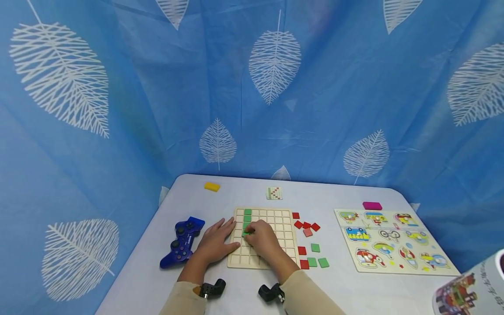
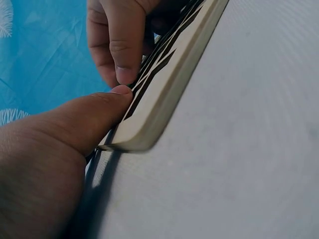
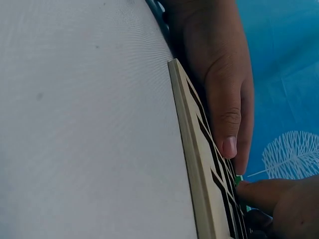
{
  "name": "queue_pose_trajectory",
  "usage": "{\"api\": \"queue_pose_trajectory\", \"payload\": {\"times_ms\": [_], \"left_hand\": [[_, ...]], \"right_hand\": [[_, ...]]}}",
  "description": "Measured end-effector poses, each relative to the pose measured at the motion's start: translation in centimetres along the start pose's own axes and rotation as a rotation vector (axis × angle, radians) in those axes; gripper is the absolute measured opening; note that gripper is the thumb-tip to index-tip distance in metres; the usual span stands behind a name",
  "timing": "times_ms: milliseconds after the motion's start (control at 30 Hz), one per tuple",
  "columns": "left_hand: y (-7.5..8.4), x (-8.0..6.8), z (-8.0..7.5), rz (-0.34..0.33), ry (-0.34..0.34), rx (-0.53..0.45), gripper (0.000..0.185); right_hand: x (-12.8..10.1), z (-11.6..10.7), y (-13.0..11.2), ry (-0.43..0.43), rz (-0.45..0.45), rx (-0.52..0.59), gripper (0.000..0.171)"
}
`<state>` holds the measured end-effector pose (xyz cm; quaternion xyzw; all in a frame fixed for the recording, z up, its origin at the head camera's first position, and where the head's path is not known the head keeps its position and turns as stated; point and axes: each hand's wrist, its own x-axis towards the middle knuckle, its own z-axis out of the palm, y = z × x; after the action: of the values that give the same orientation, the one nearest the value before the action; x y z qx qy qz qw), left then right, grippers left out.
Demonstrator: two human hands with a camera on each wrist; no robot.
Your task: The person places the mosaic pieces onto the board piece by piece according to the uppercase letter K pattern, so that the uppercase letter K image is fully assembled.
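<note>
A square wooden grid board [image 1: 289, 236] lies on the white table, with green tiles [image 1: 247, 211] set in a column near its left side. My right hand [image 1: 263, 239] is over the board and pinches a green tile [image 1: 245, 233] at the lower end of that column. Spread along the board's left edge, my left hand [image 1: 216, 240] has its thumb [image 2: 107, 107] resting on the frame near the front corner. In the right wrist view, a sliver of green [image 3: 239, 179] shows at the right fingertips; the fingers hide most of it.
Loose red tiles [image 1: 302, 250] and green tiles [image 1: 315, 247] lie right of the board. A blue game controller [image 1: 181, 243] sits left. Behind are a pattern card [image 1: 274, 193] and yellow block [image 1: 212, 187]. Rightward are a vehicle puzzle [image 1: 397, 253], magenta block [image 1: 372, 205] and printed white container [image 1: 482, 284].
</note>
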<state>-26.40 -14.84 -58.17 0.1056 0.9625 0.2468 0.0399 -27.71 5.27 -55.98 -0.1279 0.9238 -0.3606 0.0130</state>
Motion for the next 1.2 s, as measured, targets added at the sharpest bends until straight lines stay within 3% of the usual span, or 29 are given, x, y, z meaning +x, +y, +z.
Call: {"api": "queue_pose_trajectory", "payload": {"times_ms": [200, 367, 500, 600, 833, 1000, 1200], "left_hand": [[-0.1, 0.1, 0.0, 0.008, -0.001, -0.006, 0.082], [0.0, 0.0, -0.1, -0.003, -0.001, -0.009, 0.081], [0.1, -0.1, -0.2, -0.002, -0.007, -0.033, 0.082], [0.3, -0.2, -0.1, -0.009, -0.005, -0.038, 0.082], [0.2, -0.1, 0.0, -0.014, -0.005, -0.018, 0.083], [0.2, 0.0, 0.0, -0.023, -0.003, -0.029, 0.083], [0.2, -0.2, -0.2, -0.020, 0.004, -0.035, 0.083]], "right_hand": [[0.1, 0.0, -0.2, 0.011, 0.005, -0.008, 0.008], [-0.4, -0.9, 0.5, 0.009, -0.017, 0.051, 0.015], [-2.3, -4.2, 2.9, 0.045, 0.013, 0.068, 0.020], [-4.2, -7.7, 5.7, 0.062, 0.103, 0.035, 0.022], [-7.6, -13.4, 11.8, -0.032, 0.278, -0.067, 0.035], [-8.5, -14.3, 13.6, -0.080, 0.268, -0.084, 0.036], [-8.7, -13.8, 13.7, -0.052, 0.235, -0.089, 0.027]]}}
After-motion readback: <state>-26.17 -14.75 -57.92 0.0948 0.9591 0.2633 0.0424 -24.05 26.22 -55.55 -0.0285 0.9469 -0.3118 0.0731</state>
